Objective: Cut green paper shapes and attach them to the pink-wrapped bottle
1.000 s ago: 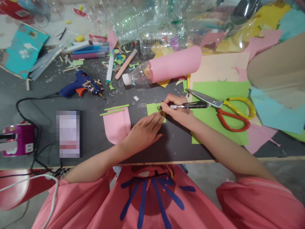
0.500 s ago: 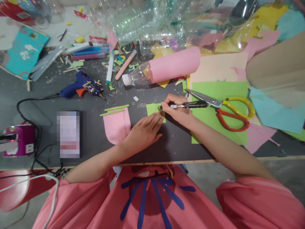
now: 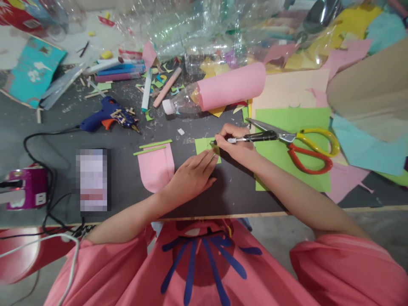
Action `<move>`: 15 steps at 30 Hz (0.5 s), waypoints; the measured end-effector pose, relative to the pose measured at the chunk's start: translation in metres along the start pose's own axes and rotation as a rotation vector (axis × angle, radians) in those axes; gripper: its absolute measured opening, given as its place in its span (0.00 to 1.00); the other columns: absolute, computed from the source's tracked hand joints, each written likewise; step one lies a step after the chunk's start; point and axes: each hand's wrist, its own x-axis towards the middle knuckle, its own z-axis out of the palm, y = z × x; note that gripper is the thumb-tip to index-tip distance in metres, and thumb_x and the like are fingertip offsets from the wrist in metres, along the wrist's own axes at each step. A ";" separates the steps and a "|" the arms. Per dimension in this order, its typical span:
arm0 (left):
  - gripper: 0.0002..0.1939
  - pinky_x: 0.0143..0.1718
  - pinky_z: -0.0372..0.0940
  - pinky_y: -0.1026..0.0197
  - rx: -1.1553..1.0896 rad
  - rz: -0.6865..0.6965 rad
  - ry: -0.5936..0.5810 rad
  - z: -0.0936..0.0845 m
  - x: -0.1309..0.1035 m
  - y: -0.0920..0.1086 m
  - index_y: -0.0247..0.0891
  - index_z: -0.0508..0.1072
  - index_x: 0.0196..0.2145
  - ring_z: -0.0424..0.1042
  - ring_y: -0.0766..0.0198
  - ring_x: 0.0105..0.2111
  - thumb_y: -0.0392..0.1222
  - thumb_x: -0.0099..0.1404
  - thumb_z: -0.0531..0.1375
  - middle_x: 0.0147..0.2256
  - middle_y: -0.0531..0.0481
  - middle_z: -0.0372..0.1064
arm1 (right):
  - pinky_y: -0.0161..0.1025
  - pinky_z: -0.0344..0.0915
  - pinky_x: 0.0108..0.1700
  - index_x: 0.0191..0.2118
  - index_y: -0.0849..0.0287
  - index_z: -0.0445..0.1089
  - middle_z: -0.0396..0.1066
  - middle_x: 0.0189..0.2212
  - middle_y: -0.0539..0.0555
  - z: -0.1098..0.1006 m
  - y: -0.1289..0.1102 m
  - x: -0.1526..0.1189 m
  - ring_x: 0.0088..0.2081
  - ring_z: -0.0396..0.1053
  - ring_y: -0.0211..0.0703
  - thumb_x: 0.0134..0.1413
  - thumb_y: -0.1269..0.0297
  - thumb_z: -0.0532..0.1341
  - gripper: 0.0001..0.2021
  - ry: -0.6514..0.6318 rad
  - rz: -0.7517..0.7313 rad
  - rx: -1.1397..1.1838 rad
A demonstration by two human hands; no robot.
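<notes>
fingers of your right hand (image 3: 237, 148) are clamping a pen (image 3: 255, 137); those of your left hand (image 3: 195, 172) are lying flat, tips resting on a green slip (image 3: 202, 145) under the pen's point. from the slip, a pink cutout (image 3: 154, 170) is lying between eight and nine o'clock, scissors (image 3: 287, 137) at three, a pink-wrapped bottle (image 3: 234, 85) just past twelve.

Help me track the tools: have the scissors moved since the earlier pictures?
No. Judged against the large green sheet, the scissors lie in the same place, with no visible shift either way.

no legible lettering, phone screen (image 3: 93, 180) pixelated, marks on purple box (image 3: 26, 180) too small
</notes>
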 end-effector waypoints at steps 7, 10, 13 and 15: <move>0.25 0.59 0.60 0.56 0.013 0.006 0.035 0.001 -0.001 0.000 0.25 0.59 0.61 0.61 0.55 0.60 0.43 0.71 0.49 0.58 0.34 0.65 | 0.35 0.53 0.26 0.20 0.55 0.53 0.58 0.17 0.44 0.000 -0.002 0.000 0.21 0.55 0.33 0.52 0.64 0.57 0.14 -0.084 -0.011 0.006; 0.25 0.59 0.59 0.55 -0.014 0.002 0.023 0.000 -0.001 0.000 0.26 0.58 0.61 0.60 0.55 0.61 0.43 0.70 0.49 0.59 0.34 0.63 | 0.35 0.53 0.26 0.20 0.55 0.53 0.57 0.16 0.44 0.000 0.000 0.001 0.21 0.54 0.33 0.52 0.65 0.58 0.14 0.012 0.006 0.002; 0.25 0.59 0.60 0.54 -0.021 0.005 0.027 0.001 0.000 0.000 0.25 0.58 0.61 0.60 0.54 0.61 0.42 0.71 0.49 0.60 0.33 0.62 | 0.36 0.52 0.26 0.20 0.55 0.54 0.56 0.16 0.43 0.000 0.000 0.001 0.20 0.53 0.33 0.51 0.64 0.58 0.14 0.053 0.018 0.005; 0.25 0.59 0.60 0.54 -0.012 0.001 0.023 0.001 -0.001 0.000 0.26 0.58 0.61 0.60 0.54 0.61 0.43 0.71 0.49 0.59 0.33 0.63 | 0.36 0.53 0.26 0.20 0.55 0.55 0.57 0.16 0.44 0.000 -0.001 0.001 0.20 0.53 0.33 0.51 0.63 0.58 0.14 0.000 0.032 0.012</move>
